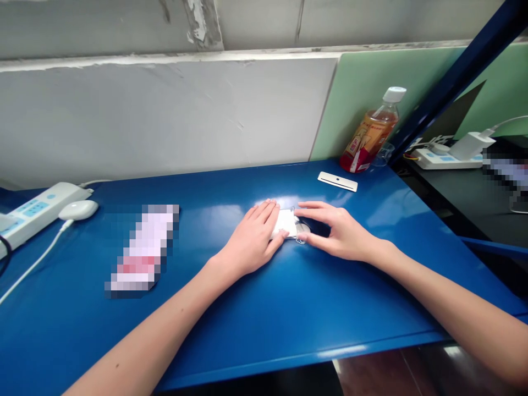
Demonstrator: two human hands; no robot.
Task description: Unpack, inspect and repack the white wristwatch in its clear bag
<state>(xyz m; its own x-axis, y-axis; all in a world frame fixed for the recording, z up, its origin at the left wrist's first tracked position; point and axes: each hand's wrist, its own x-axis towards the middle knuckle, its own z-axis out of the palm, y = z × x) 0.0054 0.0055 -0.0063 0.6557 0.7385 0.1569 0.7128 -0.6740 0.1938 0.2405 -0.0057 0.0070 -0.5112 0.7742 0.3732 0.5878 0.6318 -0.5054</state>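
Observation:
A small flat white piece [285, 223] lies on the blue tabletop, partly covered by my left hand [256, 236]. That hand rests flat across its left side, fingers stretched out and the thumb along the near edge. At the piece's right end sits a small round silvery disc [304, 227] with a bit of beaded chain [301, 241]. My right hand [340, 234] comes in from the right with thumb and fingers spread apart, the tips beside the disc. The thumb tip appears to touch its near edge. Whether the disc and white piece are joined cannot be made out.
A blurred-out phone-shaped object [144, 250] lies left, near a white power strip [37, 212] and a white rounded case [78, 209] on a cable. A thin white slotted strip [337, 181] and drink bottle [369, 137] are back right, by a blue post [449, 82].

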